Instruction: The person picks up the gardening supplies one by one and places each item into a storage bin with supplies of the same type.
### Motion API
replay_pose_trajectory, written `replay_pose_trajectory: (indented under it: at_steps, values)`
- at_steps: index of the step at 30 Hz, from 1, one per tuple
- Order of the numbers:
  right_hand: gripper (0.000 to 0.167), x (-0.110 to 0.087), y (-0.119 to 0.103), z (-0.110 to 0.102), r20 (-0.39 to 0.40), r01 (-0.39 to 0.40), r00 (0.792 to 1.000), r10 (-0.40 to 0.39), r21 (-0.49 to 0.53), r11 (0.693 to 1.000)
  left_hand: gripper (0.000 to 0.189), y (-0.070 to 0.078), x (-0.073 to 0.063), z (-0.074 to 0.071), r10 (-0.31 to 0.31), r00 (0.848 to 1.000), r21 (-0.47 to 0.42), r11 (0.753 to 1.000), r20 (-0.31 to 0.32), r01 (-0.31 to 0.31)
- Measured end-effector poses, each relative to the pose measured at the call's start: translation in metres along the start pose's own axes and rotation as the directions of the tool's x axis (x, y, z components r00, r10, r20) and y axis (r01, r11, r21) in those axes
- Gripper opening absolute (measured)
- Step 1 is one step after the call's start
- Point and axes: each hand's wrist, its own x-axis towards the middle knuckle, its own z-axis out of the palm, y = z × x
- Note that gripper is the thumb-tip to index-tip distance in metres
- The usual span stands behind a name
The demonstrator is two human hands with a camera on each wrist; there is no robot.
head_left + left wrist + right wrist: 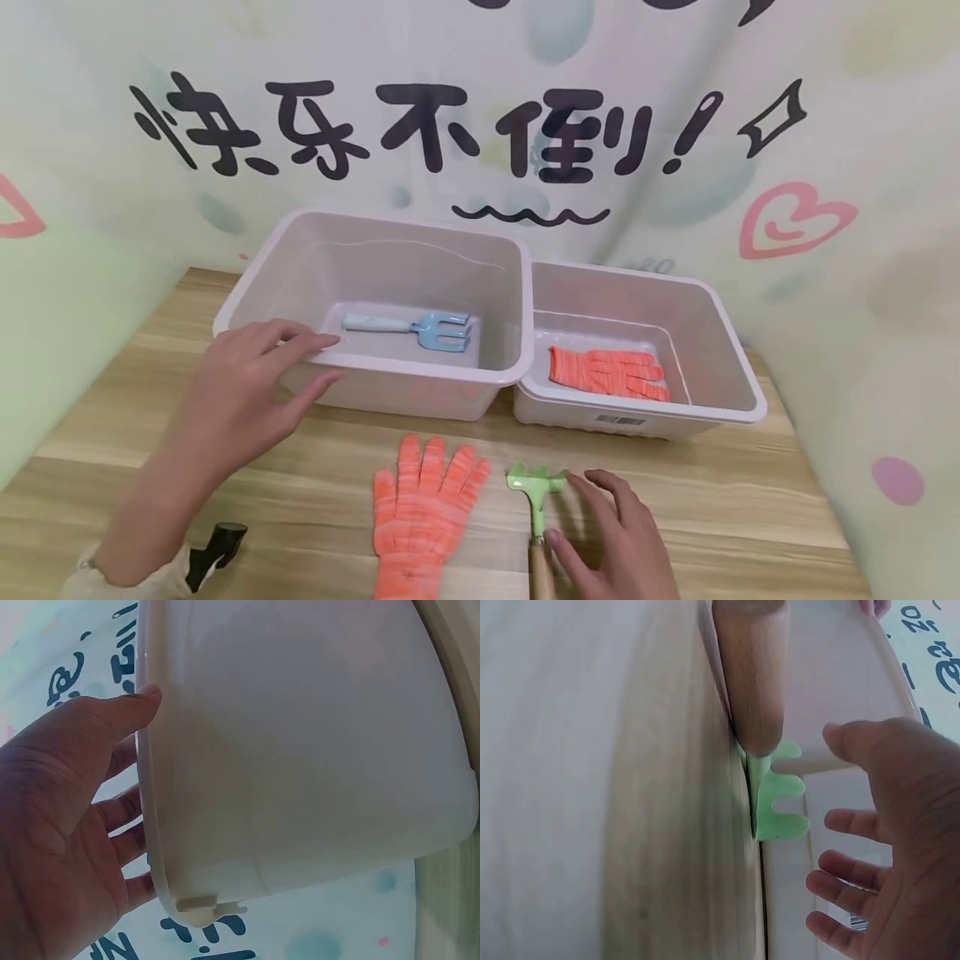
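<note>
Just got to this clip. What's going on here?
A person works at a wooden table. The right hand is spread beside a green hand rake on the tabletop, not gripping it. The left hand straddles the left bin's near rim; whether it grips is unclear. That bin holds a blue hand fork, the right bin an orange glove. Another orange glove lies left of the rake.

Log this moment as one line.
left hand: at left bin rim | right hand: beside green rake | left bin: blue fork | right bin: orange glove | table: rake, second glove
</note>
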Motion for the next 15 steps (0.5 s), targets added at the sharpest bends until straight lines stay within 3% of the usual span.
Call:
replay_pose_trajectory:
  at_steps: [3,5,9,12,15]
  values:
    - [0.055,0.001,-0.004,0.001,-0.025,0.0,1.0,0.0,-0.013,1.0,0.034,-0.003,-0.001,-0.001,-0.007,1.0,0.001,1.0,0.001,0.007]
    - [0.044,0.003,-0.006,0.001,-0.011,-0.02,1.0,0.02,-0.02,1.0,0.039,-0.004,-0.001,-0.002,-0.018,1.0,-0.003,1.0,0.0,0.018]
    - [0.033,0.005,-0.011,-0.003,0.118,-0.13,0.984,0.132,-0.025,0.991,0.033,-0.004,-0.001,-0.003,-0.029,0.999,-0.021,0.999,-0.012,0.029]
    - [0.031,0.005,-0.013,-0.004,0.194,-0.185,0.964,0.184,-0.014,0.983,0.054,-0.003,-0.001,-0.003,-0.027,0.999,-0.026,0.999,-0.032,0.026]
    - [0.032,0.003,-0.014,-0.003,0.217,-0.208,0.955,0.203,-0.004,0.978,0.066,-0.002,0.0,-0.002,-0.023,0.998,-0.026,0.999,-0.051,0.022]
